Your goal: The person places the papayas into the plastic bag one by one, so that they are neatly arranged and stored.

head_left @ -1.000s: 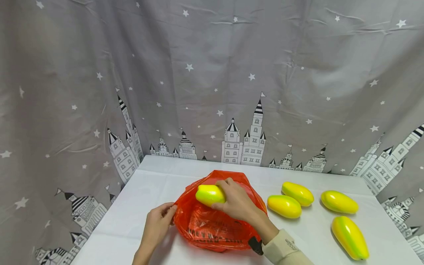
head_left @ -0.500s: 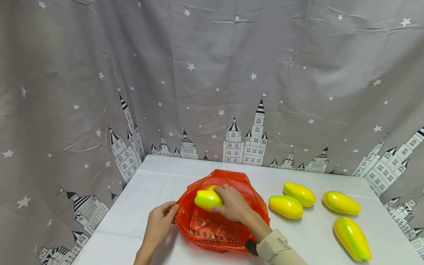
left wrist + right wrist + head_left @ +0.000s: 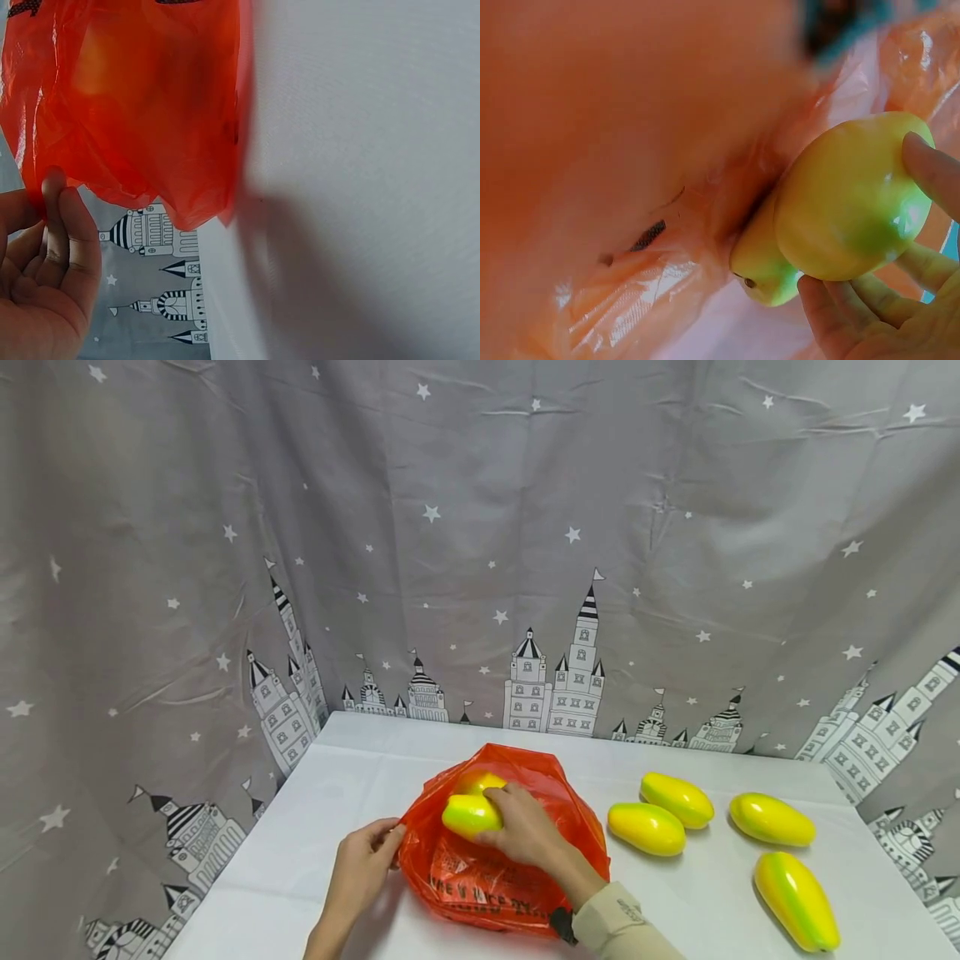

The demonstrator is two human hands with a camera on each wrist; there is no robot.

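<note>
In the head view a red plastic bag (image 3: 487, 902) with dark print stands mouth-up on the white table. My left hand (image 3: 365, 857) pinches its left rim between thumb and fingers; the left wrist view shows the red film (image 3: 161, 127) hanging from the fingertips. Inside the mouth my right hand (image 3: 525, 828) grips a glossy yellow-green papaya (image 3: 471, 816), thumb on one side and fingers on the other. Another papaya (image 3: 761, 262) lies in the bag right against the held one, partly hidden behind it.
To the right of the bag lie several more papayas: a close pair (image 3: 647, 828), one farther right (image 3: 772, 818), and one nearer the front (image 3: 797, 900). A grey curtain (image 3: 465, 527) with castles and stars hangs behind the white table (image 3: 360, 760).
My right hand has lowered the papaya slightly deeper into the bag, and the other papaya behind it has come into view. My left hand keeps its pinch on the rim.
</note>
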